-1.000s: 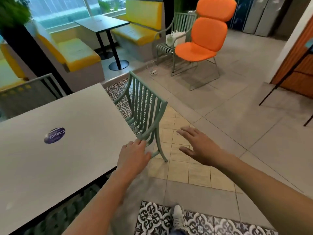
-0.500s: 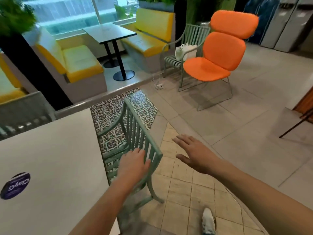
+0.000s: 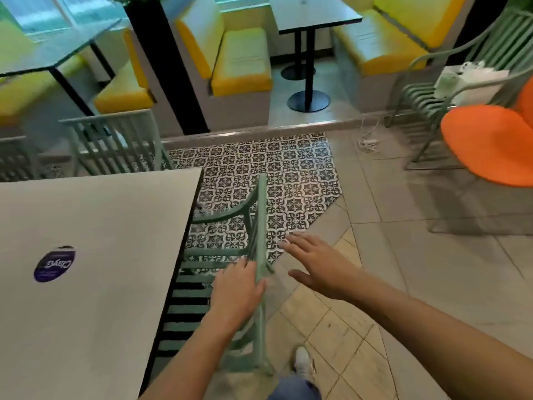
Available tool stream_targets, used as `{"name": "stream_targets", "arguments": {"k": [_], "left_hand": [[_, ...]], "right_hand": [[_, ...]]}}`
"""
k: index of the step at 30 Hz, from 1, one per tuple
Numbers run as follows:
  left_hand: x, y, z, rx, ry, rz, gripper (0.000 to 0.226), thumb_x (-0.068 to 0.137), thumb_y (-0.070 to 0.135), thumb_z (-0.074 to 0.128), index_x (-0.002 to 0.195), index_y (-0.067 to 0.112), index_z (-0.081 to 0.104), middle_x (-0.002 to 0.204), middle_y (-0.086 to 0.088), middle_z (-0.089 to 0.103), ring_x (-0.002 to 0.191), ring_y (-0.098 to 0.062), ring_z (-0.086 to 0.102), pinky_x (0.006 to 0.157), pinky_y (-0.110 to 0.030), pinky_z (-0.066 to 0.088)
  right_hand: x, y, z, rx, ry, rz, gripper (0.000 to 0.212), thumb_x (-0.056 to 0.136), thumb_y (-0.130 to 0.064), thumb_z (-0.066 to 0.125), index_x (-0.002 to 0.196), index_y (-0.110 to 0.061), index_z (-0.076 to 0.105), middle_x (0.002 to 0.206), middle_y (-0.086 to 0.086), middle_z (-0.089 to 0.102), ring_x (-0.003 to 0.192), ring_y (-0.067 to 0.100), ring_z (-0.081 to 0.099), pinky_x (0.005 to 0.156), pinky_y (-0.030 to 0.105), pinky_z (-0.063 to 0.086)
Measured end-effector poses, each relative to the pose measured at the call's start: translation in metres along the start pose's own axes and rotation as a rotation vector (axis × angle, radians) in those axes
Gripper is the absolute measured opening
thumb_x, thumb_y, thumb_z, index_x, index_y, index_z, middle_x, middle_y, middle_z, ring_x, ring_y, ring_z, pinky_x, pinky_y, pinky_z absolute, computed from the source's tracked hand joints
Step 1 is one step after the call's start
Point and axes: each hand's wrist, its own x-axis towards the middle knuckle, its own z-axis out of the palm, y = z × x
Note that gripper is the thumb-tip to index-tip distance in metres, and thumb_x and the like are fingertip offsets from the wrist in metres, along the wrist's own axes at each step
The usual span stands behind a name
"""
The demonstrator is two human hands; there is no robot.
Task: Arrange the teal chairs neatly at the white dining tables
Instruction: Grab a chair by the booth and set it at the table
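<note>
A teal slatted chair (image 3: 261,215) stands at the right side of the white dining table (image 3: 95,243), its seat partly under the tabletop. My left hand (image 3: 238,290) grips the top rail of the chair's back. To the right of the backrest my right hand (image 3: 320,262) hovers flat with fingers spread, touching nothing. Another teal chair (image 3: 115,140) stands at the table's far side, and part of a third shows at the far left (image 3: 14,157).
A purple round sticker (image 3: 54,264) lies on the table. An orange lounge chair (image 3: 487,142) and a pale green chair with a white bag (image 3: 470,79) stand at the right. Yellow booth seats (image 3: 239,59) and a dark pedestal table (image 3: 311,13) sit beyond a raised step. My shoe (image 3: 301,360) is below.
My view has swung left and moved over the chair. The chair now sits closer to the table, seat partly beneath it. My left hand stays on the backrest; my right hand stays open beside it.
</note>
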Motion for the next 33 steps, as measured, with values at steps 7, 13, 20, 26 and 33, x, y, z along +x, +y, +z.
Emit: {"name": "stream_targets", "arguments": {"k": [7, 13, 20, 26, 33], "left_hand": [[0.066, -0.009, 0.021, -0.008, -0.051, -0.221, 0.053, 0.086, 0.067, 0.041, 0.123, 0.031, 0.054, 0.120, 0.008, 0.060, 0.114, -0.016, 0.054, 0.103, -0.039, 0.039], [0.079, -0.019, 0.011, -0.070, -0.069, -0.454, 0.063, 0.086, 0.073, 0.037, 0.127, 0.028, 0.054, 0.127, 0.007, 0.058, 0.121, -0.016, 0.051, 0.110, -0.038, 0.031], [0.074, 0.004, 0.002, -0.149, -0.107, -0.811, 0.050, 0.094, 0.060, 0.038, 0.126, 0.025, 0.054, 0.125, 0.003, 0.057, 0.117, -0.019, 0.050, 0.102, -0.035, 0.035], [0.062, 0.065, 0.026, -0.401, -0.116, -1.196, 0.050, 0.097, 0.056, 0.038, 0.125, 0.020, 0.057, 0.119, 0.000, 0.059, 0.112, -0.018, 0.054, 0.091, -0.033, 0.041], [0.013, 0.101, 0.063, -0.471, -0.114, -1.441, 0.045, 0.094, 0.051, 0.045, 0.133, 0.029, 0.048, 0.131, 0.006, 0.055, 0.117, -0.017, 0.051, 0.096, -0.034, 0.042]], "right_hand": [[0.111, 0.046, 0.011, -0.072, -0.154, -0.300, 0.062, 0.098, -0.044, 0.042, 0.152, -0.028, 0.018, 0.159, 0.002, 0.022, 0.147, 0.023, 0.013, 0.120, 0.041, 0.007], [0.186, 0.059, 0.011, -0.145, -0.251, -0.575, 0.065, 0.097, -0.044, 0.044, 0.153, -0.029, 0.015, 0.159, 0.002, 0.020, 0.148, 0.023, 0.011, 0.113, 0.035, -0.003], [0.252, 0.066, 0.021, -0.189, -0.456, -0.931, 0.068, 0.097, -0.047, 0.043, 0.154, -0.027, 0.012, 0.161, 0.001, 0.013, 0.148, 0.021, 0.002, 0.118, 0.039, -0.001], [0.285, 0.092, 0.018, -0.212, -0.575, -1.103, 0.058, 0.099, -0.046, 0.041, 0.151, -0.024, 0.026, 0.157, 0.001, 0.026, 0.147, 0.023, 0.013, 0.118, 0.039, 0.007], [0.297, 0.107, 0.037, -0.303, -0.616, -1.098, 0.043, 0.097, -0.049, 0.039, 0.136, -0.030, 0.042, 0.137, -0.007, 0.049, 0.131, 0.018, 0.040, 0.112, 0.039, 0.025]]}}
